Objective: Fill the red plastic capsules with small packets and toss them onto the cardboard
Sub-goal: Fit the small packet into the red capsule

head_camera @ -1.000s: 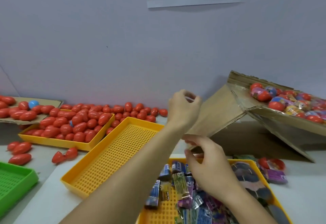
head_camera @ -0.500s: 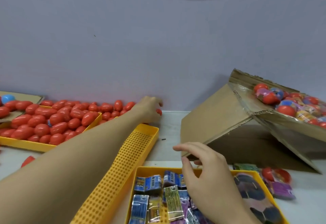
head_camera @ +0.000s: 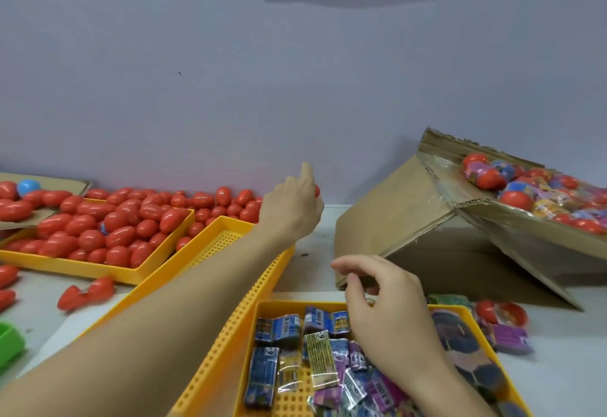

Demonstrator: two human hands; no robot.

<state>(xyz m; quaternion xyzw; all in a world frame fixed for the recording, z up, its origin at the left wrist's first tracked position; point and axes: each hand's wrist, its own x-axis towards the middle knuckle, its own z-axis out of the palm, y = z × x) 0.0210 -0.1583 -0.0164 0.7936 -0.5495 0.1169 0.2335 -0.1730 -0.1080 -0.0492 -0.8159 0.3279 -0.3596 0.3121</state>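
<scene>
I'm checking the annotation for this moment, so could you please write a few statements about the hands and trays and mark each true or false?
1. The left hand holds a red capsule near the wall. True.
2. The right hand rests on the cardboard. False: it hovers over the packet tray.
3. The tray under the left forearm is full of capsules. False: the long yellow tray looks bare.
4. Filled capsules lie on the cardboard. True.

Bare table strip (head_camera: 315, 245) between empty yellow tray (head_camera: 210, 272) and cardboard box (head_camera: 400, 219)
</scene>
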